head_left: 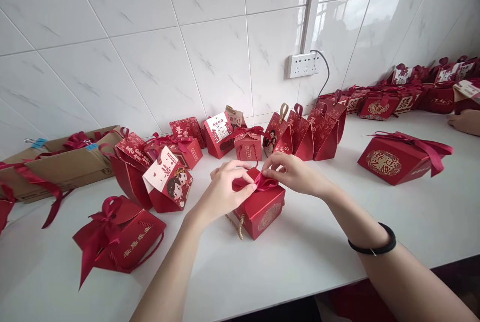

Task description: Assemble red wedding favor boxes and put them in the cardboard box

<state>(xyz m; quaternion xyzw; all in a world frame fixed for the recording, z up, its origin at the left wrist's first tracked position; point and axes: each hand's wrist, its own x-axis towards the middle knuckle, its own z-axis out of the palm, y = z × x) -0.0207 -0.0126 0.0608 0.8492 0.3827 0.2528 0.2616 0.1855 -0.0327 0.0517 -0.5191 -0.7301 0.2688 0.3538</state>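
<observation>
A red gift box (262,214) with a gold medallion and a twisted gold cord handle (240,228) stands on the white table in front of me. On its top lies a red ribbon (265,183), gathered in loops. My left hand (231,185) pinches the ribbon from the left, thumb against fingers. From the right, my right hand (290,173) pinches another part of the same ribbon; its fingertips are close to those of the left. A black band (375,242) circles my right wrist. The ribbon's middle is partly hidden by my fingers.
A bow-tied red box (138,234) sits at left front, another box (386,162) at right. Several small red boxes line the tiled wall. A cardboard carton (56,177) holds ribbons. Another person's hand (465,122) rests at far right, near clustered boxes. A power strip (304,65) is wall-mounted.
</observation>
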